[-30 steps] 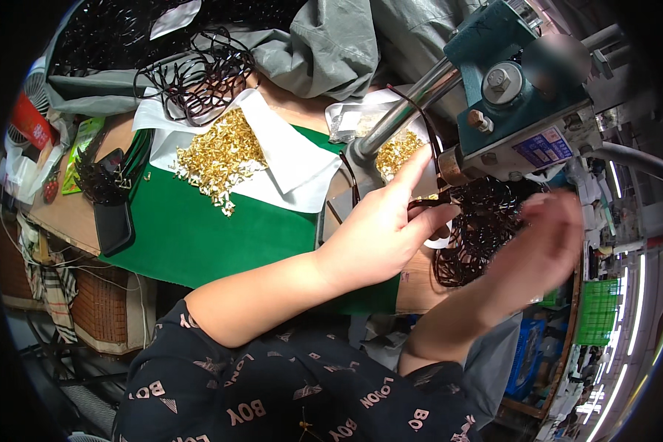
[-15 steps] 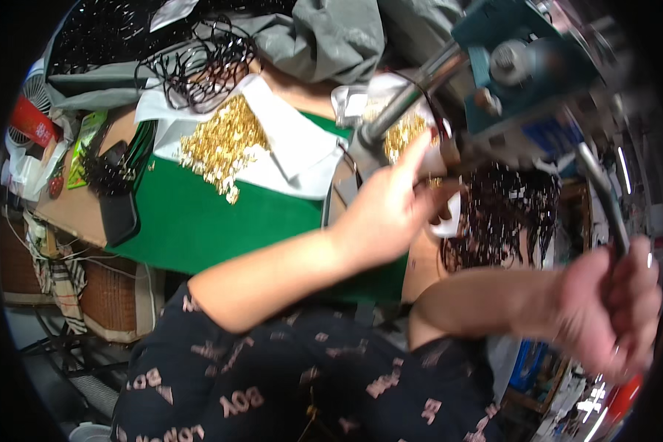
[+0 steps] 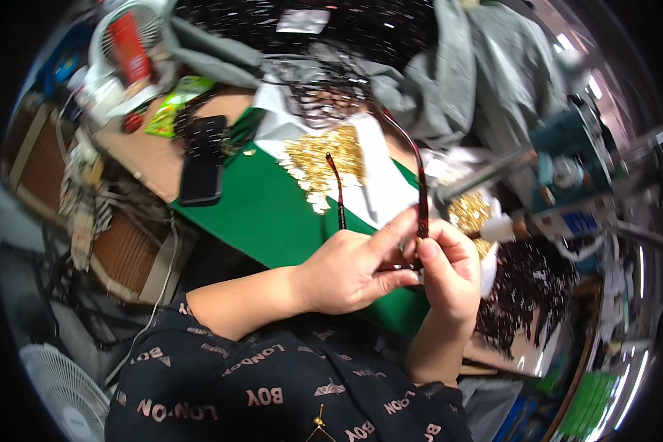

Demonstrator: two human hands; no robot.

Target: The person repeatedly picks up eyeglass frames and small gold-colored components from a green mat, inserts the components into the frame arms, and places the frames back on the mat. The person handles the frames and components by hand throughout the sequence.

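Cord (image 3: 423, 177), dark and glossy, rises from between the hands above the right part of the green mat (image 3: 250, 221). The left hand (image 3: 346, 274) and right hand (image 3: 453, 278) both grasp it in closed finger-and-thumb grips near each other; a second strand (image 3: 339, 195) stands behind the left hand, and whether the two join is hidden. Handling looks midway: this cord is up in the fingers, not set down, and whether any gold piece is fixed to it cannot be told. Plenty seems unused: a gold heap (image 3: 328, 158) lies loose at the mat's far side, another gold heap (image 3: 468, 212) and a dark cord pile (image 3: 530, 287) to its right. For moving, most bare green shows left of the hands, up to the phone (image 3: 201, 180) at the mat's left; the press (image 3: 567, 173) crowds its right, and its near edge runs by the left wrist.
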